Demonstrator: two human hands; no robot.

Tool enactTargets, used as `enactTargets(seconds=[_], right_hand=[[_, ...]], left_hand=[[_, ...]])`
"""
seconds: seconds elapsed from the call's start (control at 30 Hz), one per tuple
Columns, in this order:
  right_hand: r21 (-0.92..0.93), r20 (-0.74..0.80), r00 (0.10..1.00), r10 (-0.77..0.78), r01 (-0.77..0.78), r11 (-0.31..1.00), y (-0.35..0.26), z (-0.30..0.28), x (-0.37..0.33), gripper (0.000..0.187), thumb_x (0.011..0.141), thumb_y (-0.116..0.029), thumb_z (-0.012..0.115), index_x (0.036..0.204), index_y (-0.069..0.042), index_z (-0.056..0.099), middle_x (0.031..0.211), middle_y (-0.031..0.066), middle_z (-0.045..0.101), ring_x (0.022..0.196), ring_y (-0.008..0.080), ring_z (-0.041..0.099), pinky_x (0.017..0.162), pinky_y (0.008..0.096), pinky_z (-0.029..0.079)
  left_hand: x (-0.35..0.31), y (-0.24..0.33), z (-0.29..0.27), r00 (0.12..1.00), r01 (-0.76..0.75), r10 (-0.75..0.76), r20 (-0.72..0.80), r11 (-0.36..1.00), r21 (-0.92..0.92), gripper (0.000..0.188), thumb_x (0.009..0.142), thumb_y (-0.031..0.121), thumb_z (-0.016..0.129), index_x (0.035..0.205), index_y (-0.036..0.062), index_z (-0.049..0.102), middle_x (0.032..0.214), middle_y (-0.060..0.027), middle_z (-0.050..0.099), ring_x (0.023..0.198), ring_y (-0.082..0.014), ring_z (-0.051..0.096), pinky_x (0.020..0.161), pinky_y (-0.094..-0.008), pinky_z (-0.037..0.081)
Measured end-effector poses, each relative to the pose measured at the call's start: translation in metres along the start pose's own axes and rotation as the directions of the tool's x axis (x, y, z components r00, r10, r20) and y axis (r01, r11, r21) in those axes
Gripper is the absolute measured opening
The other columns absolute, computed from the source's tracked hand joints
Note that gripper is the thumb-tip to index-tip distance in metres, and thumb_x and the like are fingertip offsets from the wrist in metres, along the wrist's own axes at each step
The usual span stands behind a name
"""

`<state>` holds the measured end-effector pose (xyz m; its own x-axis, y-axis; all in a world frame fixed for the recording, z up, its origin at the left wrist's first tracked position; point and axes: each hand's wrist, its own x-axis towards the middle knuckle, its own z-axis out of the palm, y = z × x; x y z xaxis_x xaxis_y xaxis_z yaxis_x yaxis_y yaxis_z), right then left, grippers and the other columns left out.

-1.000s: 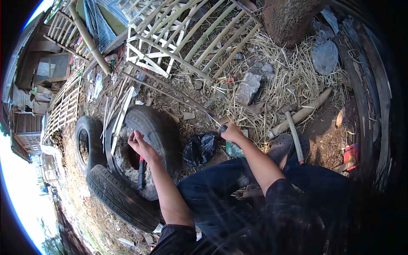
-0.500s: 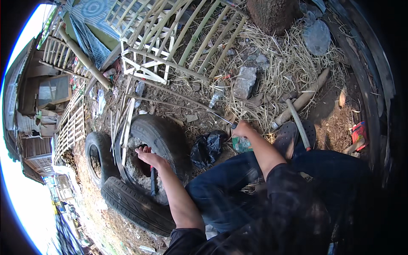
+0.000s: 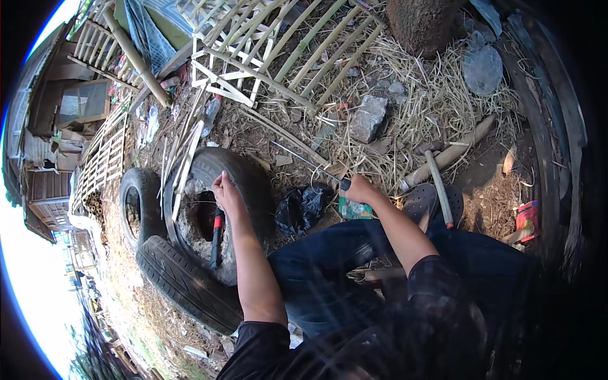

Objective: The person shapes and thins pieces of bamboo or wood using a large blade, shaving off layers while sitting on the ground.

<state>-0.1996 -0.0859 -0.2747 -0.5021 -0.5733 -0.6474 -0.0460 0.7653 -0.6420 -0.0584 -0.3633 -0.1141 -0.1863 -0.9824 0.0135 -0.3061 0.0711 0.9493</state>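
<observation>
My right hand (image 3: 361,189) is wrapped round the black handle of a long thin metal rod (image 3: 308,163). Its shaft slants up to the left over the dirt, near some bamboo strips (image 3: 288,136). Raised above a tyre (image 3: 250,180) filled with a rough grey mass, my left hand (image 3: 229,195) has its fingers drawn together in a pinch. Whatever it may hold is too small to make out. Below that hand, a tool with a red and black handle (image 3: 217,239) stands against the tyre's dark central hole.
A black plastic bag (image 3: 303,209) lies between the tyre and my knees. Two more tyres, one upright (image 3: 140,206) and one leaning (image 3: 183,288), stand left. Ahead are a bamboo lattice (image 3: 278,76), a stone (image 3: 368,118) and a tree trunk (image 3: 423,25). A pale stick (image 3: 439,189) crosses my shoe.
My left hand has risen away from the tyre's hole, and its fingers have drawn together. My right hand still grips the rod, which points a little more upward. The view has shifted slightly.
</observation>
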Motion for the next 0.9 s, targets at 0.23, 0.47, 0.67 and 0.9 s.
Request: enactTargets(seconds=[0.23,0.47,0.67,0.9], right_hand=[[0.043,-0.146,0.970,-0.193,0.201,0.979,0.011,-0.014,-0.047,0.026,0.067,-0.024,0.068,0.083,-0.004,0.065,0.075,0.0213,0.065,0.074,0.0371,0.064,0.068,0.0403,0.050],[0.242,-0.212,0.977,-0.028,0.080,0.967,0.039,-0.046,-0.097,0.029,0.067,-0.021,0.069,0.078,0.005,0.062,0.071,0.0206,0.064,0.070,0.0339,0.065,0.065,0.0393,0.049],[0.308,-0.372,0.928,0.030,0.093,0.947,0.065,-0.087,-0.113,0.027,0.067,-0.019,0.070,0.076,0.004,0.061,0.067,0.0167,0.063,0.066,0.0289,0.064,0.063,0.0381,0.048],[0.552,-0.319,0.946,0.062,0.133,0.823,0.052,-0.116,-0.124,0.014,0.072,-0.008,0.064,0.063,-0.001,0.057,0.049,0.0025,0.053,0.042,0.0097,0.051,0.042,0.0281,0.037]], left_hand=[[-0.025,0.001,0.020,0.946,-0.015,-0.015,0.325,0.996,0.090,0.031,0.089,0.029,0.062,0.101,0.0016,0.054,0.079,-0.0007,0.054,0.068,-0.0087,0.046,0.062,-0.0241,0.040],[-0.045,-0.044,0.110,0.702,-0.480,-0.291,0.650,0.481,0.734,0.036,0.074,0.033,0.063,0.092,0.0033,0.070,0.095,-0.0185,0.068,0.093,-0.0327,0.065,0.081,-0.0401,0.051],[-0.024,-0.115,0.178,0.887,-0.024,-0.345,0.307,0.630,0.777,0.045,0.077,0.043,0.069,0.090,0.0004,0.069,0.095,-0.0229,0.067,0.095,-0.0351,0.065,0.083,-0.0427,0.051],[-0.040,-0.160,0.193,0.923,0.118,-0.347,0.169,0.671,0.732,0.043,0.071,0.040,0.077,0.091,0.0025,0.070,0.091,-0.0164,0.069,0.090,-0.0323,0.066,0.083,-0.0396,0.050]])
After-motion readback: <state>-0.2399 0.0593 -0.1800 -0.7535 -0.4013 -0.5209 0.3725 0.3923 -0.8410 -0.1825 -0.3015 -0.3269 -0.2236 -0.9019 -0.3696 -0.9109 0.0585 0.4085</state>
